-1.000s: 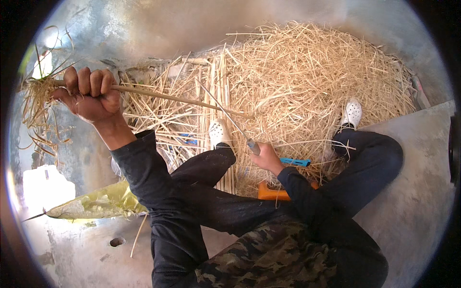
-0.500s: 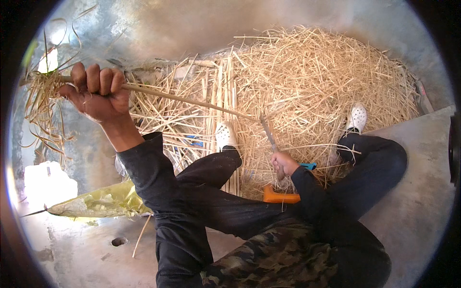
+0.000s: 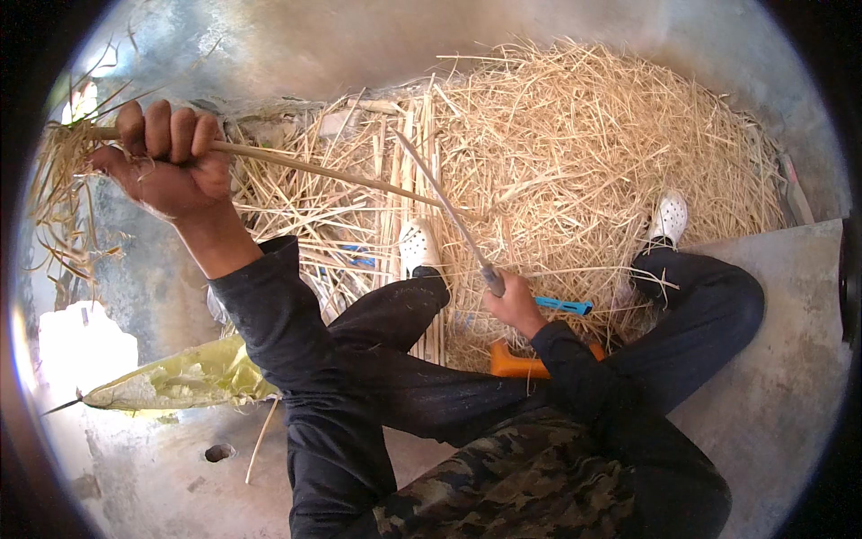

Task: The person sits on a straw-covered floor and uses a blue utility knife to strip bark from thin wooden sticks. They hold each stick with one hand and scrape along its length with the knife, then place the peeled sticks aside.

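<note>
My left hand [image 3: 166, 162], raised at the upper left, is wrapped round a long dry plant stalk [image 3: 332, 175]. The stalk slants down to the right, and a tuft of dry leaves [image 3: 67, 193] hangs from its end beyond my fist. In the middle, my right hand [image 3: 516, 304] grips the handle of a knife [image 3: 446, 205] with a long, thin, slightly curved blade. Its blade points up and left and crosses the stalk near the lower end; whether they touch, I cannot tell.
A large heap of cut straw [image 3: 611, 153] lies beyond my feet, with several stalks [image 3: 413, 171] laid lengthwise beside it. An orange tool handle [image 3: 516, 361] and a blue plastic piece [image 3: 564, 305] lie near my right wrist. A yellow-green sack [image 3: 189, 377] is at the left.
The knife has swung so its blade now points further up and left, across the stalk. My right hand has shifted slightly left; my left hand has moved a little left with the stalk.
</note>
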Demonstrator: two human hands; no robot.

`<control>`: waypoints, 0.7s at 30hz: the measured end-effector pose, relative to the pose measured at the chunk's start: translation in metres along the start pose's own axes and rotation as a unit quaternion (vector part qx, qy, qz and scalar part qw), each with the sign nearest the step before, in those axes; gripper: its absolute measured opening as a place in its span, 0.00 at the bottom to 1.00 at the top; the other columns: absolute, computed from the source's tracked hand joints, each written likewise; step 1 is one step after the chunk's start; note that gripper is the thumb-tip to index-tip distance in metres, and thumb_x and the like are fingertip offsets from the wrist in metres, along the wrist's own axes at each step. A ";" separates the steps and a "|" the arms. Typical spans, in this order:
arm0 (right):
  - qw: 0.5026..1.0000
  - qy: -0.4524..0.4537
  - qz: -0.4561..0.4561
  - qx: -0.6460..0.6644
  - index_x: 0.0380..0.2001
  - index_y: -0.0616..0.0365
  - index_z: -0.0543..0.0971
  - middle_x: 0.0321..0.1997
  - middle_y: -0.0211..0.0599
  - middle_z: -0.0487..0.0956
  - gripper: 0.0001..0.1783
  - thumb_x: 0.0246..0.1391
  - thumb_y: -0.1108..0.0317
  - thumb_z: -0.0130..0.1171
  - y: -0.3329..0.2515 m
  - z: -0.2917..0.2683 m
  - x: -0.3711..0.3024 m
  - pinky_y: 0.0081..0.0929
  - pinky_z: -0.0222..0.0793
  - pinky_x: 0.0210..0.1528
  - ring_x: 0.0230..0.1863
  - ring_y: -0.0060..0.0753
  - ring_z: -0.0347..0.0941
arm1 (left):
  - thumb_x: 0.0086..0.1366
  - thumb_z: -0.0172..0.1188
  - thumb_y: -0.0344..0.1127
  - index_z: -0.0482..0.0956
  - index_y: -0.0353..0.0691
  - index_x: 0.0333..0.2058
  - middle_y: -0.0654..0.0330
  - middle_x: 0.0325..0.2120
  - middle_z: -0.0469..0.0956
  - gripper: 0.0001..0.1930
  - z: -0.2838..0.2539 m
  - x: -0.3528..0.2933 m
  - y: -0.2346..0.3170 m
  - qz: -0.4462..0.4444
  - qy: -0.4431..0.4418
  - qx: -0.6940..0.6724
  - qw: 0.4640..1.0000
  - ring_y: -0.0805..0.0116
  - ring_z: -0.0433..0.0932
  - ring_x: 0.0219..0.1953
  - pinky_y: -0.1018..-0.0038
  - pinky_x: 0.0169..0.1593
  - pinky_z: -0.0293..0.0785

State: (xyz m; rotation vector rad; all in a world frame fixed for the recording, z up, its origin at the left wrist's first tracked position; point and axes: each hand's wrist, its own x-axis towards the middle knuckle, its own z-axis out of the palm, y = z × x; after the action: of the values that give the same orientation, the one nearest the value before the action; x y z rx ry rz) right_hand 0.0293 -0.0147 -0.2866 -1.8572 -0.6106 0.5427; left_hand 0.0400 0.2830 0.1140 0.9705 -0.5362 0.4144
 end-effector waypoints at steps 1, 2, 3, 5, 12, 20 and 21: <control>1.000 0.019 -0.007 -0.002 0.28 0.66 0.73 0.17 0.49 0.73 0.13 0.45 0.64 0.54 0.020 0.006 -0.004 0.41 0.66 0.24 0.19 0.48 0.72 | 0.60 0.54 0.62 0.59 0.51 0.20 0.74 0.12 0.47 0.25 0.002 0.001 -0.001 -0.004 -0.008 -0.015 1.000 0.81 0.45 0.14 0.80 0.19 0.43; 0.993 -0.041 0.108 0.000 0.26 0.65 0.72 0.16 0.46 0.72 0.12 0.46 0.64 0.53 0.053 0.010 -0.011 0.40 0.66 0.22 0.18 0.46 0.71 | 0.61 0.52 0.62 0.59 0.51 0.19 0.74 0.12 0.47 0.25 0.005 0.003 0.003 -0.006 0.008 0.000 1.000 0.81 0.44 0.14 0.80 0.19 0.42; 0.971 -0.107 0.215 0.003 0.24 0.64 0.72 0.15 0.44 0.71 0.11 0.47 0.64 0.53 0.091 0.016 -0.019 0.40 0.65 0.21 0.17 0.43 0.71 | 0.62 0.51 0.62 0.58 0.50 0.19 0.74 0.12 0.47 0.25 0.012 0.004 0.014 -0.007 0.028 0.022 0.999 0.80 0.44 0.14 0.80 0.19 0.42; 0.907 -0.161 0.375 0.101 0.20 0.61 0.70 0.13 0.38 0.69 0.10 0.47 0.65 0.51 0.118 0.005 -0.026 0.37 0.64 0.18 0.15 0.38 0.68 | 0.64 0.47 0.63 0.58 0.50 0.19 0.74 0.12 0.47 0.25 0.007 0.010 0.006 -0.005 0.035 0.045 0.998 0.80 0.44 0.14 0.80 0.19 0.42; 0.665 -0.210 0.465 0.546 0.16 0.55 0.67 0.09 0.26 0.60 0.06 0.43 0.72 0.50 0.061 -0.015 0.002 0.30 0.57 0.13 0.09 0.23 0.56 | 0.67 0.39 0.63 0.59 0.48 0.18 0.72 0.13 0.49 0.27 0.036 0.026 0.043 0.001 0.017 0.132 0.991 0.78 0.46 0.16 0.77 0.21 0.45; 0.918 -0.111 0.267 0.270 0.20 0.61 0.68 0.14 0.31 0.68 0.06 0.43 0.72 0.53 0.012 -0.031 0.011 0.25 0.58 0.08 0.08 0.23 0.62 | 0.70 0.30 0.60 0.59 0.48 0.18 0.72 0.12 0.47 0.27 0.048 0.025 0.036 0.057 0.062 0.176 0.981 0.78 0.44 0.16 0.78 0.21 0.42; 0.924 -0.108 0.246 0.273 0.21 0.63 0.68 0.15 0.33 0.69 0.07 0.44 0.71 0.54 0.009 -0.032 0.014 0.24 0.58 0.07 0.08 0.24 0.63 | 0.70 0.29 0.59 0.58 0.48 0.18 0.72 0.13 0.46 0.27 0.044 0.026 0.028 0.070 0.086 0.198 0.974 0.77 0.44 0.16 0.78 0.21 0.42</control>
State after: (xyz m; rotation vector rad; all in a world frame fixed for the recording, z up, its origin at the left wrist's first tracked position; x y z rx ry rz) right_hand 0.0612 -0.0314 -0.2851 -1.4105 -0.0924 1.1355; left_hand 0.0348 0.2622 0.1681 1.2688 -0.3710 0.7440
